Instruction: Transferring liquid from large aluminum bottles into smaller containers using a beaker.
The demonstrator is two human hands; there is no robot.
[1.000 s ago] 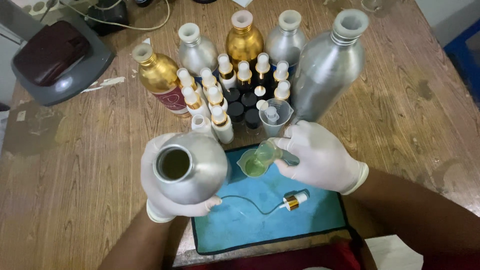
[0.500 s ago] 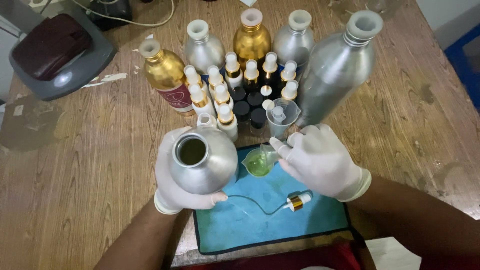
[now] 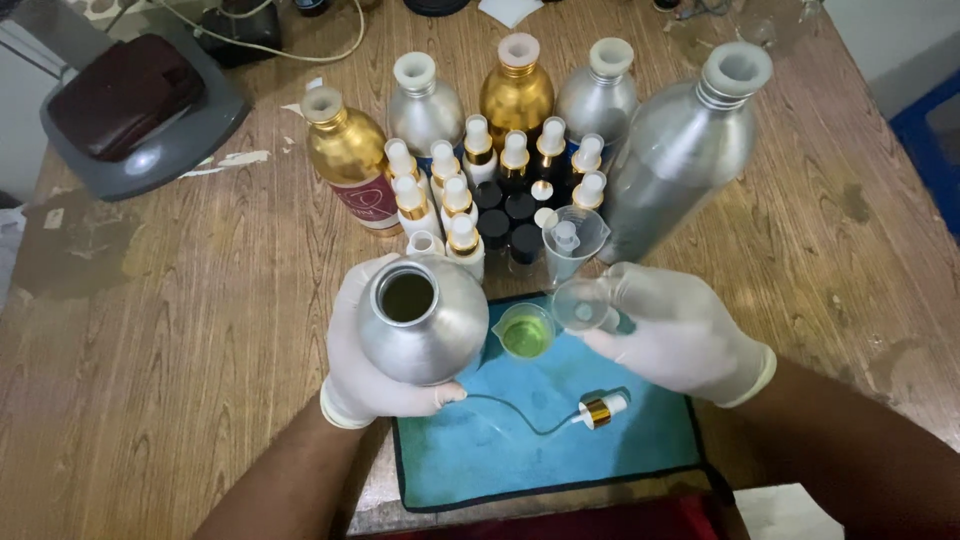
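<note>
From my seat I see a crowded wooden table (image 3: 180, 330). Straight behind my hands stand the big metal bottles with white stoppered necks: two gold ones (image 3: 345, 150) (image 3: 517, 95) and three silver ones, of which the tallest silver bottle (image 3: 680, 150) leans at the right, close above my right hand. In front of them sits a tight cluster of small spray bottles (image 3: 455, 195) with white tops and gold collars; I count about ten, plus some dark-capped ones among them that I cannot count surely. A clear measuring beaker (image 3: 572, 240) stands at the cluster's right edge, just beside the tall bottle. A grey device with a dark red top (image 3: 140, 110) lies far left, well apart.

My left hand (image 3: 360, 350), gloved white, has its fingers wrapped around an open silver bottle (image 3: 415, 320), held above the left edge of the blue mat (image 3: 540, 450); its mouth shows dark inside. Just to its right a small clear cup (image 3: 525, 330) holds yellow-green liquid over the mat. My right hand (image 3: 680, 335), also gloved, pinches a clear funnel (image 3: 582, 305) beside that cup. On the mat lies one loose spray pump (image 3: 598, 410) with a gold collar and its thin tube.
</note>
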